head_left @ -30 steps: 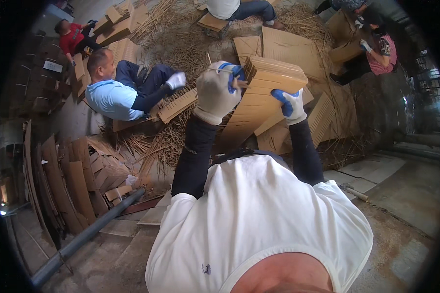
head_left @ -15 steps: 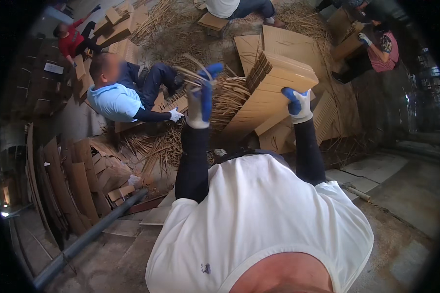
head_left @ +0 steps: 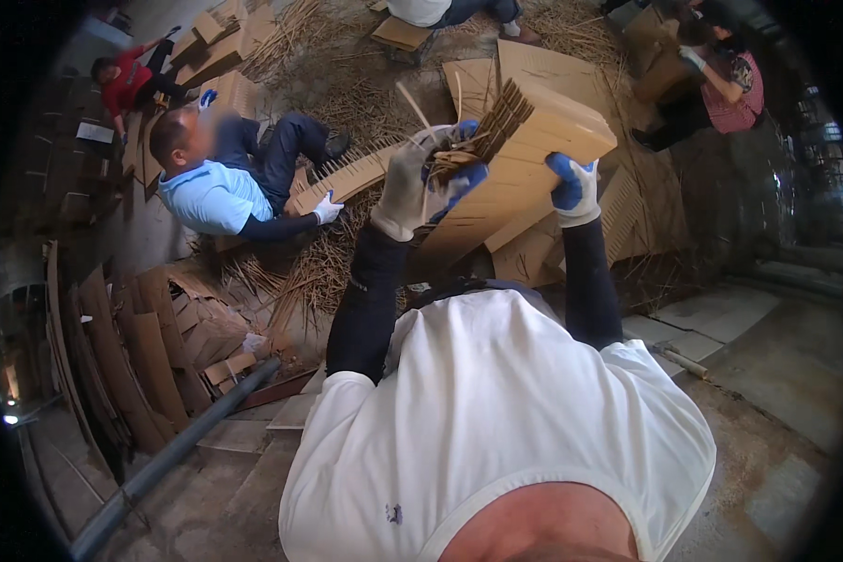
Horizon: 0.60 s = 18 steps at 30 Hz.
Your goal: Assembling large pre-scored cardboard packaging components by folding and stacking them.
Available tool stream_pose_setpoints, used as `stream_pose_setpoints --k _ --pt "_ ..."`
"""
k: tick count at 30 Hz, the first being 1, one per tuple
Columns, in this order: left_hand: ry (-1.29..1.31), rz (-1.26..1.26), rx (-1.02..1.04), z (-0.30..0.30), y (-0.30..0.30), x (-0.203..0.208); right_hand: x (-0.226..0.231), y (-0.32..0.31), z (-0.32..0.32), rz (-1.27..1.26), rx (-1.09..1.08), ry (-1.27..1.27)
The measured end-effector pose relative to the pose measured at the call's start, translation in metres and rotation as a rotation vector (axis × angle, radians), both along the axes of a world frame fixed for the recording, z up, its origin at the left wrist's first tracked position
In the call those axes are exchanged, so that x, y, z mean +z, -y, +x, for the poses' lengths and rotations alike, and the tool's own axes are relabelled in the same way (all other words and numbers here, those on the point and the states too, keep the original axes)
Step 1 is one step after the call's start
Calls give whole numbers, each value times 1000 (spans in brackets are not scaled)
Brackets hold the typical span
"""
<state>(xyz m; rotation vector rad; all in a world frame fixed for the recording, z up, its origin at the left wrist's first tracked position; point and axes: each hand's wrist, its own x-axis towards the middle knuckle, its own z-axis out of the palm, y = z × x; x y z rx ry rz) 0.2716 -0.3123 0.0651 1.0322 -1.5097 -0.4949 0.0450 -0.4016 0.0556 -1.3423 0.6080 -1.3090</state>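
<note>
Both my hands wear white gloves with blue palms. A thick stack of slotted brown cardboard sheets (head_left: 506, 183) is tilted up in front of me. My right hand (head_left: 574, 187) grips its right side, blue thumb and fingers pressed on the face. At the stack's upper left edge, where several layers fan out, my left hand (head_left: 426, 178) curls its fingers around a bunch of thin cardboard strips (head_left: 451, 159). A couple of loose strips (head_left: 412, 103) stick up beyond it. How far the left fingers reach into the slots is hidden.
Cardboard scraps (head_left: 290, 290) lie heaped on the floor to the left. Flat cardboard sheets (head_left: 562, 80) spread behind the stack. A co-worker in light blue (head_left: 211, 197) sits at the left, holding a slotted sheet (head_left: 356, 183). A metal pipe (head_left: 173, 454) runs along the lower left.
My left hand has moved right and down from above the scraps to the stack's edge. The right hand keeps its grip. The light-blue co-worker has raised one gloved hand.
</note>
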Motion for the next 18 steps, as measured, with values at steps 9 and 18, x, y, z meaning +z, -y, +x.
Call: stream_pose_setpoints --k 9,18 --pt "400 -296 462 -24 7 19 -5 6 -9 -332 -115 -237" --pt "-358 12 537 -32 9 -11 4 -2 -1 -314 -109 -196"
